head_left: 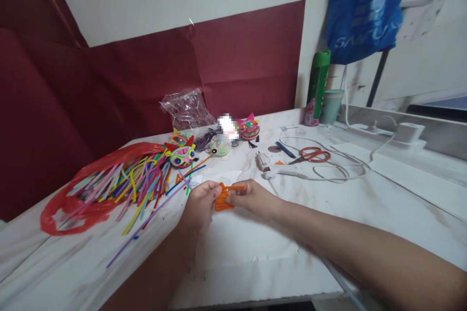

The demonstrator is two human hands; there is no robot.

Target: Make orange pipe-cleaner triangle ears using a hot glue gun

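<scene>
Both hands meet over the middle of the white table, holding an orange pipe cleaner (222,202) folded back and forth into close rows. My left hand (201,200) pinches the left side of the folded part. On the other side my right hand (253,198) grips the right edge, and a straight orange end runs across to its fingers. Beneath them lies a pale sheet (244,243) on the tabletop. Just left of my left hand are loose pipe cleaners (182,182) in purple, blue and orange. My fingers hide part of the orange piece.
A red plastic bag (62,221) of colourful pipe cleaners spreads at left. Decorated animal heads (182,154) and a clear plastic bag (188,109) sit behind. To the right lie orange-handled scissors (315,154), a blue cutter (285,149), a glue gun (262,161) and a looping cable (343,177).
</scene>
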